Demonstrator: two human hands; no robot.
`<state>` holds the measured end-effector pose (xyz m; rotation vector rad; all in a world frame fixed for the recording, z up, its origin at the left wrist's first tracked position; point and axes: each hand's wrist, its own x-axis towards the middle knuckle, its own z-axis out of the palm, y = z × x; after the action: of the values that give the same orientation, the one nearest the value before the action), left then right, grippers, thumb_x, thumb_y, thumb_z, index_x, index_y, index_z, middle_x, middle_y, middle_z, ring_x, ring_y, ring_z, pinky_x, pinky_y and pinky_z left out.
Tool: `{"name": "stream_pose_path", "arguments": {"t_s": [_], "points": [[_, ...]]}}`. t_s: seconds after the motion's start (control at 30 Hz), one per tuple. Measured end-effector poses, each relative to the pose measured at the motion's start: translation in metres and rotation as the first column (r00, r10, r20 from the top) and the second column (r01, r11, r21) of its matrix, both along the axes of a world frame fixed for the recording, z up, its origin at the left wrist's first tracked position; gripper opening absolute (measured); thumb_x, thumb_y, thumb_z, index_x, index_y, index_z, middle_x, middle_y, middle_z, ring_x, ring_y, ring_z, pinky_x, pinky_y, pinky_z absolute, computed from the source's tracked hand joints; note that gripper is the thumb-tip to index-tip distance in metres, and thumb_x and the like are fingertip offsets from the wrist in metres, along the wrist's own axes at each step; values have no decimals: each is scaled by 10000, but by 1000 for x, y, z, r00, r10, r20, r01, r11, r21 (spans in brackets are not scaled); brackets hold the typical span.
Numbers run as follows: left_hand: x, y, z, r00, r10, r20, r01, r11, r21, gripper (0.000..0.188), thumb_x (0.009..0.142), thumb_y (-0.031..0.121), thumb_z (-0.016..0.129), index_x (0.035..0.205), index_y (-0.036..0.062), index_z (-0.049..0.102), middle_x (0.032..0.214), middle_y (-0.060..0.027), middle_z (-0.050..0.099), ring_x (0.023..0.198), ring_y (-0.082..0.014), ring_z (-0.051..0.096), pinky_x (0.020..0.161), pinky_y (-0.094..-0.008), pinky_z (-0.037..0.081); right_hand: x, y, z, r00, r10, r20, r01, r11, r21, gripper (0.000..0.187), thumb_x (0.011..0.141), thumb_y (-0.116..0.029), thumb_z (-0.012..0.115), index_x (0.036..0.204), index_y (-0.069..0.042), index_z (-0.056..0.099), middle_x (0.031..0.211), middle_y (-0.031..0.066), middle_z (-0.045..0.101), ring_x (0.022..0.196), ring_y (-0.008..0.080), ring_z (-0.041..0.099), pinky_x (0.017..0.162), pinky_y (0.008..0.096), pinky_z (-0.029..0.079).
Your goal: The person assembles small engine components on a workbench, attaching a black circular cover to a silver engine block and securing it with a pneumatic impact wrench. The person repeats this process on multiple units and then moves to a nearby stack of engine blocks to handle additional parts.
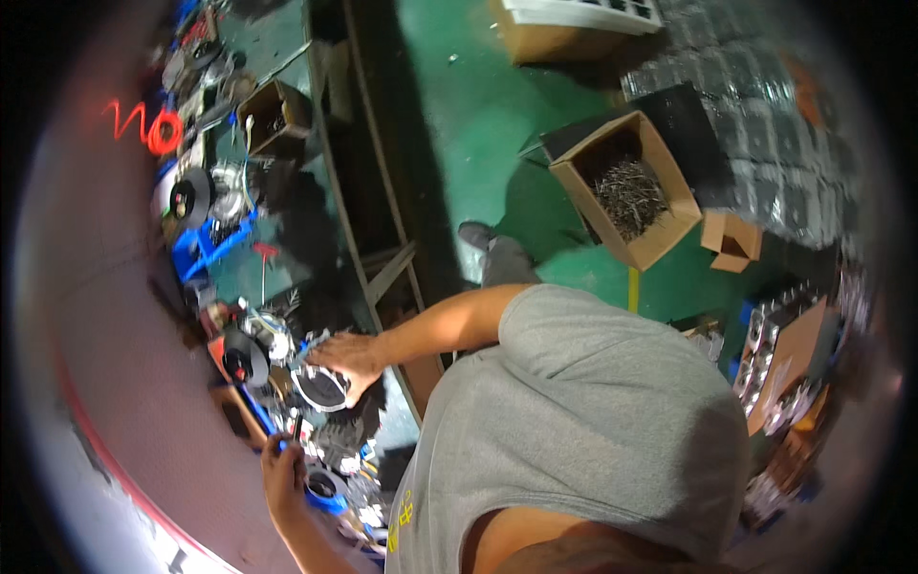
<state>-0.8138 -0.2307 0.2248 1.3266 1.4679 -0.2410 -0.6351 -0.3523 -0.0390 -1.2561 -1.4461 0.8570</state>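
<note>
My right hand point(350, 364) reaches over the cluttered bench. Its fingers and thumb grip the edge of a round white-rimmed part point(335, 407) with a dark middle. Lower in the view, my left hand point(283, 467) is closed around a slim dark stick-like tool point(297, 428), whose kind is too small to make out. A black round motor-like part point(245, 357) lies just beyond the white-rimmed part, among white pieces and wires. Near my left hand is a blue ring-shaped part point(326, 488).
Small parts crowd the bench, with a red-handled tool point(265, 251), a blue holder point(212, 244), a cardboard box point(275, 120) and an orange coiled hose point(164, 132). Behind me, an open carton point(626, 191) of metal pieces stands near wrapped stacks point(784, 143).
</note>
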Motion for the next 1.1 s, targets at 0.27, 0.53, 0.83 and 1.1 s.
{"name": "stream_pose_path", "arguments": {"t_s": [0.27, 0.53, 0.83, 1.1], "points": [[124, -44, 10, 808, -323, 493, 358, 933, 24, 294, 912, 128, 746, 1149, 57, 587, 765, 38, 550, 543, -8, 433, 453, -153, 305, 13, -41, 18, 981, -194, -6, 194, 981, -15, 1167, 649, -452, 880, 1571, -2, 324, 1523, 297, 452, 1407, 466, 453, 1189, 517, 359], [179, -118, -19, 685, -459, 566, 570, 822, -22, 236, 902, 113, 766, 1081, 81, 615, 796, 13, 602, 538, -12, 440, 446, -152, 291, 58, -168, 30, 811, -584, 44, 583, 799, -147, 923, 781, -381, 785, 1533, -4, 403, 1490, 261, 519, 1365, 426, 513, 1151, 488, 419], [236, -291, -61, 631, -432, 644, 645, 753, -127, 239, 909, 117, 760, 1066, 62, 589, 761, 1, 602, 502, -47, 475, 429, -175, 334, 129, -382, 19, 585, -810, -37, 769, 569, -293, 633, 871, -311, 737, 1386, 23, 581, 1285, 217, 698, 1153, 333, 703, 1014, 431, 560], [288, -477, -83, 634, -350, 690, 652, 722, -232, 266, 906, 94, 758, 1111, 72, 590, 766, -15, 620, 507, -68, 516, 419, -188, 388, 213, -619, 25, 391, -920, -5, 911, 388, -140, 399, 852, -232, 777, 1137, 29, 676, 1034, 145, 753, 947, 247, 741, 842, 382, 586]]}}
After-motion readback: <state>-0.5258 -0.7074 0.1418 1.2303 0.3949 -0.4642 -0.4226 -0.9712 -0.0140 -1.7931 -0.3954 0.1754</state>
